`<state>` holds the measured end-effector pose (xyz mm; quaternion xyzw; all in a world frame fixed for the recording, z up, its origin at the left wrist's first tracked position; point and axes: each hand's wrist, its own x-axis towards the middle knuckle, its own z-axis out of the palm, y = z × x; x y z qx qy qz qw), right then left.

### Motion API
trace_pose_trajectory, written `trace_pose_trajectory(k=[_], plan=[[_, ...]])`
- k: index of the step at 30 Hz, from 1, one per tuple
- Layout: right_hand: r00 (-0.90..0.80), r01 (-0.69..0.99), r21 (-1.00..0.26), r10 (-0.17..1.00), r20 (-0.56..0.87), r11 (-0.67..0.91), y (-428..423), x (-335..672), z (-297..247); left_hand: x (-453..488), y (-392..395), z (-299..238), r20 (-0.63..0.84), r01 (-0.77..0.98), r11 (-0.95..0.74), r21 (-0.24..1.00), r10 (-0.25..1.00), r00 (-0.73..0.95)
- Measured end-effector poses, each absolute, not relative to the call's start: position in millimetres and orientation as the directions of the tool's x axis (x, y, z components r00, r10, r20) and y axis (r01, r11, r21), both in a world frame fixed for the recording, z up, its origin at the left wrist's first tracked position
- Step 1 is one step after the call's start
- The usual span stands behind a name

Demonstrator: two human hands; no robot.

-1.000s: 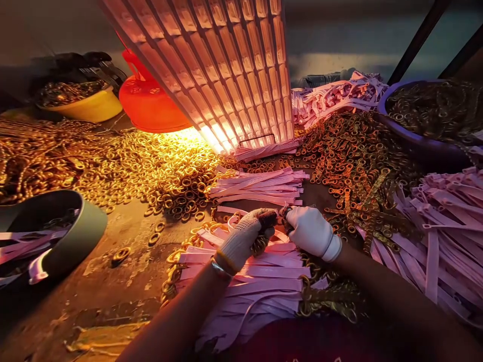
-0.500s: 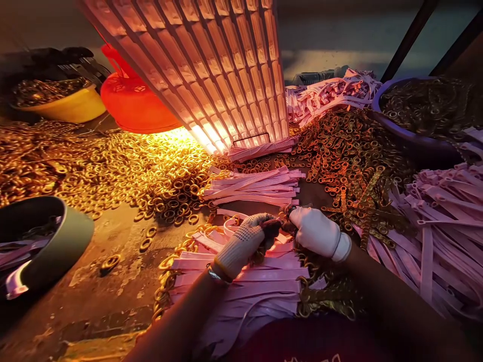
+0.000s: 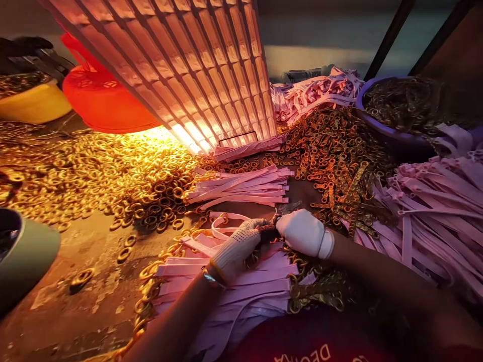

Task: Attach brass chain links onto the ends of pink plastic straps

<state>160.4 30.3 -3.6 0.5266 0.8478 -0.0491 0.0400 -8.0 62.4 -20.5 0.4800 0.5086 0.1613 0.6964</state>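
Over a layer of flat pale pink straps (image 3: 226, 274), my two gloved hands meet fingertip to fingertip. My left hand (image 3: 241, 246), in a dotted knit glove with dark fingertips, is closed in a pinch. My right hand (image 3: 304, 234), in a white glove, is curled closed against it. What they grip between them is small, dark and mostly hidden. A greyish flat piece (image 3: 289, 207) sticks out above my right fingers. Just beyond my left hand lies a curled strap (image 3: 216, 230) with a gold ring (image 3: 225, 217) on it.
Gold rings (image 3: 124, 171) heap at the left under a red lamp (image 3: 107, 100). Gold chain-like links (image 3: 324, 146) pile at the right, beside more straps (image 3: 445, 201) and a purple basin (image 3: 396, 136). A ribbed panel (image 3: 181, 75) stands behind a strap bundle (image 3: 245, 186). A pale green tub (image 3: 37, 251) is left.
The view has shifted a little to the right, so everything sits further left. My hands remain together; my right fist has turned slightly, and the greyish piece above it shows more.
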Motion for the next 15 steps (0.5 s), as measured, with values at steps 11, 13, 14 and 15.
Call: trace_pose_trajectory(k=[11, 13, 14, 15], plan=[[-0.278, 0.944, 0.177, 0.960, -0.031, 0.279, 24, 278, 33, -13, 55, 12, -0.569, -0.262, 0.602, 0.754, 0.798, 0.198], [-0.294, 0.921, 0.253, 0.955, -0.046, 0.296, 22, 302, 33, -13, 57, 14, -0.622, -0.342, 0.660, 0.669, 0.748, 0.229], [-0.300, 0.912, 0.281, 0.953, -0.046, 0.300, 21, 311, 30, -12, 58, 15, -0.645, -0.360, 0.694, 0.623, 0.717, 0.266], [-0.306, 0.904, 0.299, 0.951, -0.040, 0.304, 21, 318, 27, -11, 58, 15, -0.658, -0.367, 0.726, 0.581, 0.685, 0.313]])
